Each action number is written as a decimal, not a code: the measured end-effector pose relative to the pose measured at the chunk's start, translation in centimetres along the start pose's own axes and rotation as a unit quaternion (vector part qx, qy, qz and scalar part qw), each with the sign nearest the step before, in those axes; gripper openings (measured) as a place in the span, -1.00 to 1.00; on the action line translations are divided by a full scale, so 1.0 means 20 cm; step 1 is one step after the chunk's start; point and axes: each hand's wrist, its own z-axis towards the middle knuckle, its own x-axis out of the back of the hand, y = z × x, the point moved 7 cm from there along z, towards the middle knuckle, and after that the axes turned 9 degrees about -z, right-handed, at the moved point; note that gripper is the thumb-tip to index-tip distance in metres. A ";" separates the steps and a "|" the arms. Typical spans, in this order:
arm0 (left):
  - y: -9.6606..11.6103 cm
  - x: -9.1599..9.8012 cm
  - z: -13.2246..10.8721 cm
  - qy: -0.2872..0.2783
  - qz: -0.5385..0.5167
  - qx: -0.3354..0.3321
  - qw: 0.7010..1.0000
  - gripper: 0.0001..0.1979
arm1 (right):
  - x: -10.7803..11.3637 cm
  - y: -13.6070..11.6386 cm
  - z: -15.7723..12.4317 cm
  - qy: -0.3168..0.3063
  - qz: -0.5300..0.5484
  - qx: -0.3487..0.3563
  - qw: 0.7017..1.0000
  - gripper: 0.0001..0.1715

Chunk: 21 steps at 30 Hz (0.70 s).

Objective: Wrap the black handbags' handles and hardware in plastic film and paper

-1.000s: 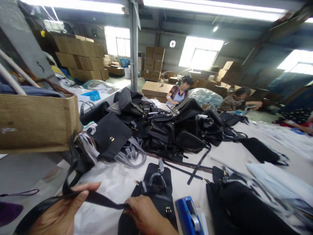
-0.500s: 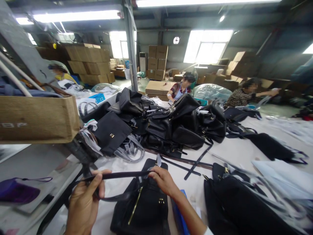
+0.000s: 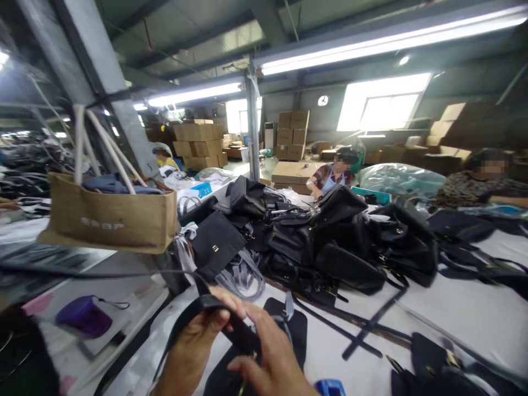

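A black strap (image 3: 203,303) curves over my left hand (image 3: 193,341), which is closed on it between thumb and fingers. Beside it, my right hand (image 3: 274,352) has its fingers around the strap's other stretch, thumb lower down; part of this grip is hidden. Under both hands lies a black bag (image 3: 300,330) on the white table, its front largely covered by the hands. Clear wrapping shows near the bag's top.
Black bags (image 3: 297,242) are heaped across the table ahead. A tan tote (image 3: 111,217) hangs at left above a purple pouch (image 3: 84,317). Loose straps (image 3: 371,324) cross on the right, and a blue object (image 3: 330,386) sits at the near edge. People work beyond the heap.
My view has swung left and tipped up. My hands were apart with the strap stretched between them; now they are close together and the strap is bent in a loop.
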 end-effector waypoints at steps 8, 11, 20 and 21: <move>-0.07 0.21 0.01 0.056 -0.194 0.023 0.979 -0.93 | -0.20 0.18 -0.01 -0.154 0.007 -0.060 0.986 -0.73; -0.29 0.34 -0.08 0.055 -0.295 0.123 0.946 -0.84 | -0.21 0.42 -0.10 -0.147 -0.107 -0.095 0.979 -0.79; -0.83 0.66 -0.47 -0.132 -0.079 0.252 0.955 -0.72 | -0.36 1.16 -0.42 -0.229 -0.404 -0.140 0.875 -0.44; -0.85 0.67 -0.47 -0.153 -0.036 0.252 0.955 -0.73 | -0.39 1.16 -0.43 -0.239 -0.427 -0.126 0.863 -0.43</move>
